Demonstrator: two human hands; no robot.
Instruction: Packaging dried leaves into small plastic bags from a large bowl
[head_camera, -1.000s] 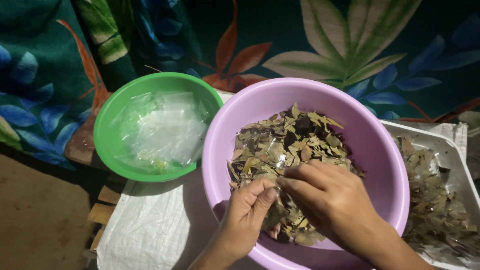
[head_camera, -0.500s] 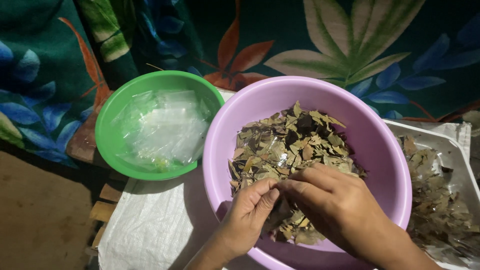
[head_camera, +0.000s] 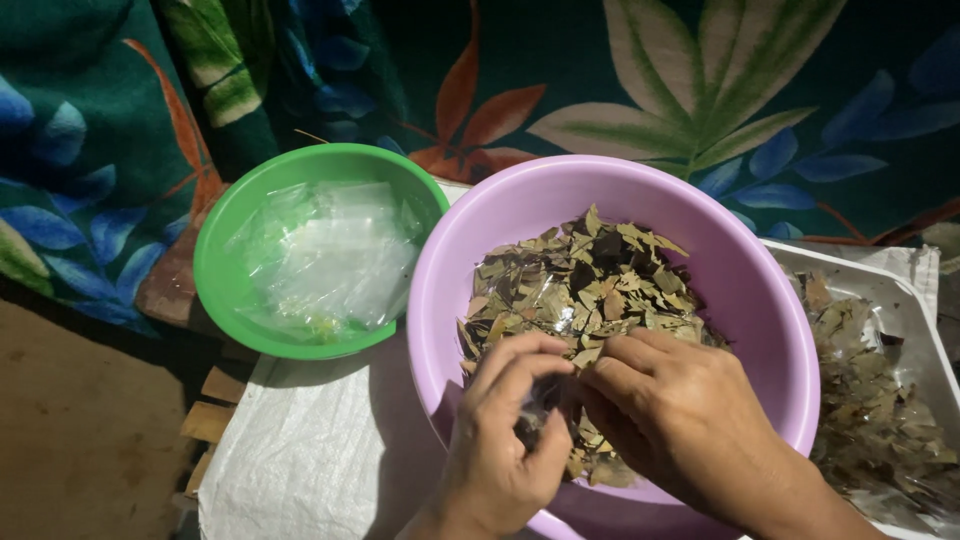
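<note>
a green bowl (head_camera: 215, 260) of clear plastic bags (head_camera: 325, 255) sits left of the purple basin (head_camera: 745, 290); a white tray (head_camera: 915, 300) lies right. dried leaves (head_camera: 585, 280) fill the basin. left hand (head_camera: 510, 440) and right hand (head_camera: 670, 410) meet over its near rim, fingers curled, seemingly pinching a small clear bag (head_camera: 535, 410), partly hidden.
</note>
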